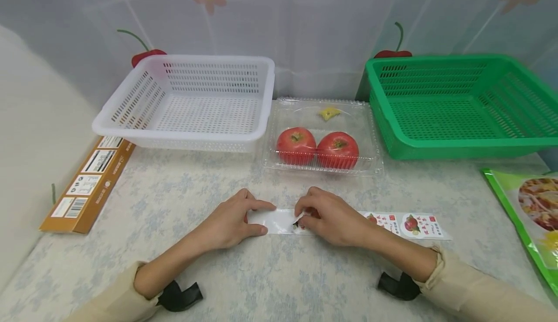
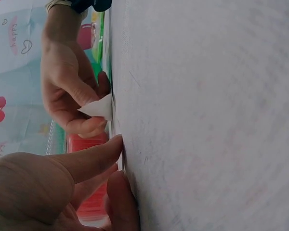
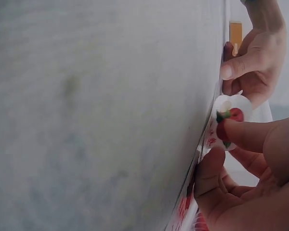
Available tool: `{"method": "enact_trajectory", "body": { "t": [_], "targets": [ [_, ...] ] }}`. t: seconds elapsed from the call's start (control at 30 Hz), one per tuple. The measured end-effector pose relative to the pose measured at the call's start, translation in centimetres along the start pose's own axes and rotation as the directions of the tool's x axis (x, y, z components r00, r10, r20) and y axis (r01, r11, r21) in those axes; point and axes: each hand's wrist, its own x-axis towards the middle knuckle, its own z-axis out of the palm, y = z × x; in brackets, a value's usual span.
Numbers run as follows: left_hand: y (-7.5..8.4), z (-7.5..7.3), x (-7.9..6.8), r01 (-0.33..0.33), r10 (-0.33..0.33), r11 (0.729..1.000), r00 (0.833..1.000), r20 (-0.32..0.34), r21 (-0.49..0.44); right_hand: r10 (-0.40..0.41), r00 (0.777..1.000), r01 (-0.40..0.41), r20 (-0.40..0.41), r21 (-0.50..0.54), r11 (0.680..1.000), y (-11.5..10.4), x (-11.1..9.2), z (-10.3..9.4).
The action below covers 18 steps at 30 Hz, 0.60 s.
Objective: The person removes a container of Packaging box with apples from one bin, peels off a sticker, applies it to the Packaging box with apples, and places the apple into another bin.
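A strip of stickers (image 1: 279,221) lies flat across the table, its left part bare white and its right part printed with red fruit and red lettering. My left hand (image 1: 237,220) rests on its left end, index finger and thumb spread and pressing it down. Between thumb and finger, my right hand (image 1: 333,218) pinches a sticker (image 3: 235,108) with a red fruit picture, partly lifted from the strip. Its pale back shows as a curled flap (image 2: 98,107) in the left wrist view. Behind the hands sits a clear plastic box (image 1: 322,118) with two red apples (image 1: 296,143) inside.
A white basket (image 1: 257,140) stands at the back left and a green basket (image 1: 462,144) at the back right. An orange-brown carton (image 1: 89,184) lies at the left. At the right edge is a green printed bag (image 1: 529,215). A yellow piece (image 1: 329,113) shows at the clear box.
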Motion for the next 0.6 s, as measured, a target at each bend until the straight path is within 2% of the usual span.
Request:
{"method": "enact_trajectory", "body": {
  "t": [0.4, 0.6],
  "targets": [
    [0.1, 0.0, 0.0, -0.002, 0.002, 1.000, 1.000, -0.008, 0.003, -0.043, 0.997, 0.045, -0.061, 0.028, 0.999, -0.2, -1.9, -2.3],
    [0.0, 0.1, -0.1, -0.013, 0.013, 1.000, 1.000, -0.011, 0.004, -0.064, 0.996, 0.070, -0.065, 0.102, 0.992, -0.3, -2.7, -3.8]
  ]
}}
